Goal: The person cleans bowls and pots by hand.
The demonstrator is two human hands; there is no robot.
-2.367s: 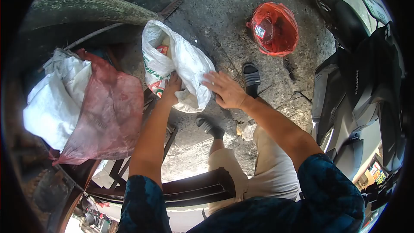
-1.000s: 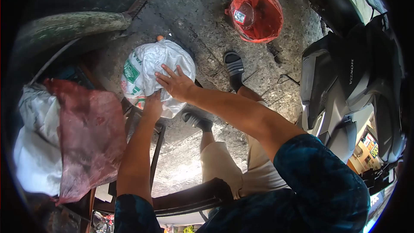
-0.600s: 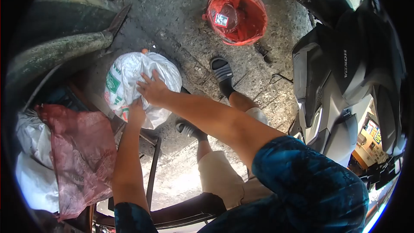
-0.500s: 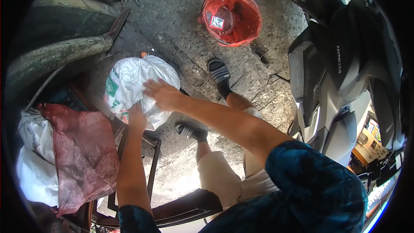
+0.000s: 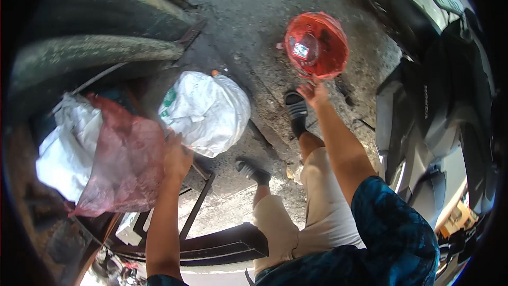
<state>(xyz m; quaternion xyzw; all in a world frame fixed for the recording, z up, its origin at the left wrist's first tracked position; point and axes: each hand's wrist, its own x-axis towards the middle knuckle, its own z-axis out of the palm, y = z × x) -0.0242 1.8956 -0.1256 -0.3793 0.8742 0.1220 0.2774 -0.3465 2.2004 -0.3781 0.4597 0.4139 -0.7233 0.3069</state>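
Note:
A bulging white woven sack [image 5: 211, 111] with green print rests on the ground left of my feet. My left hand [image 5: 177, 158] is at its lower left edge, beside a red sack, thumb apart from the fingers. Further right, my right hand [image 5: 314, 94] stretches toward a red bin [image 5: 336, 47] that looks lined with red plastic. Its fingers are spread, with the fingertips right at the near rim. Inside the bin lies a clear, rounded plastic item [image 5: 311, 47] with a white label.
A reddish mesh sack [image 5: 127, 164] and a white sack [image 5: 63, 159] lie at left. A dark metal frame [image 5: 198, 198] stands close to my legs. A parked motorbike [image 5: 423, 106] fills the right side. Large curved greenish pieces [image 5: 100, 53] lie at upper left.
My right hand has left the white sack and moved right to the red bin's rim. My left hand stays near the sack's lower edge. The view has shifted.

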